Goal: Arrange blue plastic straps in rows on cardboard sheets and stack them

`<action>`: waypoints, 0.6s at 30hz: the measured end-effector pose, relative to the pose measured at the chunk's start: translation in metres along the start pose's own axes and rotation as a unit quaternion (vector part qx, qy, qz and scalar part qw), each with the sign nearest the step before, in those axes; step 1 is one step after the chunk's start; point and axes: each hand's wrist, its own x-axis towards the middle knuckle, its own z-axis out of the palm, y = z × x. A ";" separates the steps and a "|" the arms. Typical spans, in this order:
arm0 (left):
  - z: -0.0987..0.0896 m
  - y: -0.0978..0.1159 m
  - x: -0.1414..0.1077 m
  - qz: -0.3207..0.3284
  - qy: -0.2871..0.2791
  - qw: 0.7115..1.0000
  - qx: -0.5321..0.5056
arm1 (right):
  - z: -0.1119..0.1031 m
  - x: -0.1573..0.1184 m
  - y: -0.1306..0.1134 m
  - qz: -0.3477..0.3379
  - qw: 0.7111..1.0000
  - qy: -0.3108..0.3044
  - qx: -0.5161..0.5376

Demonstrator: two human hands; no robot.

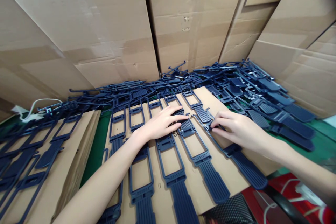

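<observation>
Dark blue plastic parts, each with an open rectangular frame and a ribbed paddle-shaped end, lie in rows on a cardboard sheet (164, 185). My left hand (165, 121) rests palm down over the middle parts, its fingers stretched out and apart. Its fingertips lie near the upper end of one plastic part (214, 182). On the right, my right hand (236, 129) has thumb and fingers bent together at the upper end of the rightmost plastic part (249, 169). What the fingertips pinch is partly hidden behind the fingers.
A tangled heap of similar parts (236, 84) runs along the back and right. At left, a cardboard stack (78, 147) carries more parts. Large cardboard boxes (194, 17) stand behind. A white cable (39, 101) lies at far left, and red material (283, 196) is at lower right.
</observation>
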 end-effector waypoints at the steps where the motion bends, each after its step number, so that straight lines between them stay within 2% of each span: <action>1: 0.000 0.000 0.000 -0.001 0.000 1.000 0.000 | 0.001 0.000 -0.001 0.003 1.000 0.005 -0.005; 7: -0.003 0.003 0.000 -0.003 -0.006 1.000 -0.002 | 0.004 0.003 -0.003 0.012 1.000 0.023 -0.013; 13: -0.003 0.002 0.000 -0.001 0.004 1.000 -0.011 | 0.004 0.015 0.003 -0.039 0.998 0.039 0.026; 18: -0.003 0.003 -0.001 -0.004 -0.005 1.000 -0.011 | 0.014 0.030 0.002 -0.062 0.997 0.046 0.019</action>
